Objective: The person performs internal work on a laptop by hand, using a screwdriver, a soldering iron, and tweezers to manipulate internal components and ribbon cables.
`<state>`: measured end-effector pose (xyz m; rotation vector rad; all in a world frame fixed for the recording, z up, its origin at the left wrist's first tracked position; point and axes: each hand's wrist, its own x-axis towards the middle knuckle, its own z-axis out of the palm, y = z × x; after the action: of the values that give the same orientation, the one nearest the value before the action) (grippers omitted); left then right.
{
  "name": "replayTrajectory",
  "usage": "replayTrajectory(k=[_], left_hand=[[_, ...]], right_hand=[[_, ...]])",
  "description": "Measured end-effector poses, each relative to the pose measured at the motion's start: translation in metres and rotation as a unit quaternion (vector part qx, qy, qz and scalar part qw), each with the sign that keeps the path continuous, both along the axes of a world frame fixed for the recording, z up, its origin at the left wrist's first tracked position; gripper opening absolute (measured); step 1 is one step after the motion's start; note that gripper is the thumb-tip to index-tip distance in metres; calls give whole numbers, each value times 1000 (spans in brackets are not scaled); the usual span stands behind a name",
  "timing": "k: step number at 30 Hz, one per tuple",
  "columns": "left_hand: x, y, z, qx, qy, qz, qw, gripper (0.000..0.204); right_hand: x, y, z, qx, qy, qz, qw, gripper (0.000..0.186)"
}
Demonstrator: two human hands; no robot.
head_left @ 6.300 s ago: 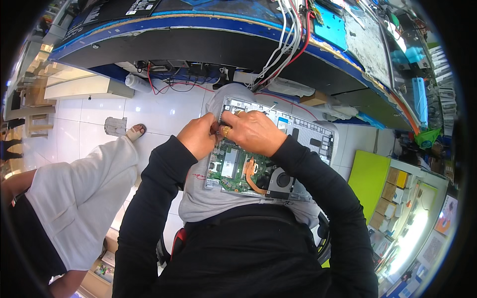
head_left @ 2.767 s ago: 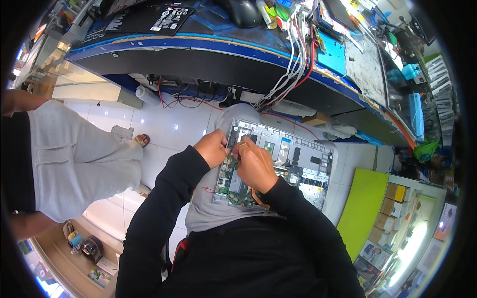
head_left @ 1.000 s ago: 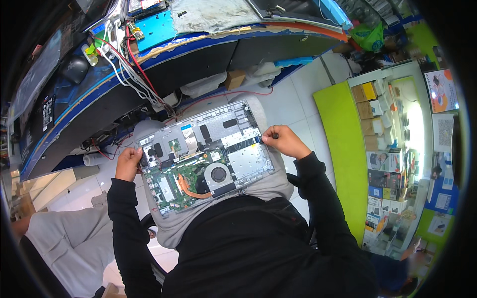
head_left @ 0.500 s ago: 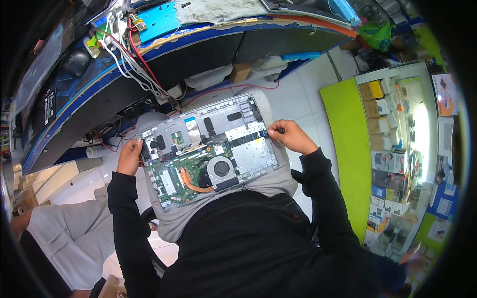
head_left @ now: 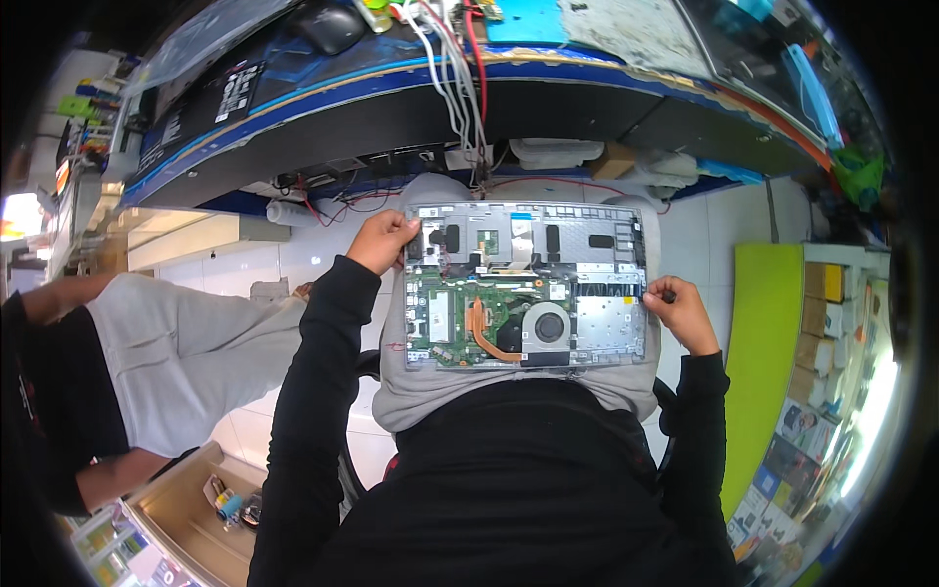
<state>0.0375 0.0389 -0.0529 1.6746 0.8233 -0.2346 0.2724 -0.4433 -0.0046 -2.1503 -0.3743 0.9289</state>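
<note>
An opened laptop base (head_left: 611, 328) lies across my lap with its insides facing up. A green circuit board (head_left: 504, 303), a copper heat pipe (head_left: 480, 338) and a round cooling fan (head_left: 548, 326) show in its near half. At the far left corner, my left hand (head_left: 384, 243) pinches the edge between thumb and fingers. My right hand (head_left: 685, 315) is closed at the right edge, its fingertips against the casing. Something small and dark shows between those fingers, too unclear to name.
Ahead stands a workbench (head_left: 391, 108) with hanging white and red cables (head_left: 460, 88) and a black mouse (head_left: 331, 27). Another person in grey trousers (head_left: 186, 352) sits at my left, near an open drawer (head_left: 181, 499). A green-sided display cabinet (head_left: 763, 372) is at the right.
My view has turned, so the bench and laptop base now appear squarer to me and further right. Both hands remain at the same edges of the laptop base.
</note>
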Motion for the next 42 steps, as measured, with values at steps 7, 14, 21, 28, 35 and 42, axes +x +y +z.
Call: replayTrajectory(k=[7, 14, 21, 28, 35, 42], left_hand=[[-5, -2, -2, -24, 2, 23, 999, 37], [-46, -15, -18, 108, -52, 62, 991, 39], [-121, -113, 54, 291, -103, 1, 951, 42], [-120, -134, 56, 201, 35, 56, 977, 27], [-134, -131, 33, 151, 28, 76, 985, 26], [-126, -140, 48, 247, 18, 49, 968, 28]], right_hand=[[1, 3, -2, 2, 32, -19, 999, 17], [-3, 5, 3, 9, 57, -26, 998, 15], [-14, -14, -1, 12, 66, -58, 996, 20], [-14, -5, 5, -1, 43, -42, 998, 20], [-11, -6, -1, 16, 33, -18, 999, 19], [-10, -11, -5, 35, 27, -9, 999, 18]])
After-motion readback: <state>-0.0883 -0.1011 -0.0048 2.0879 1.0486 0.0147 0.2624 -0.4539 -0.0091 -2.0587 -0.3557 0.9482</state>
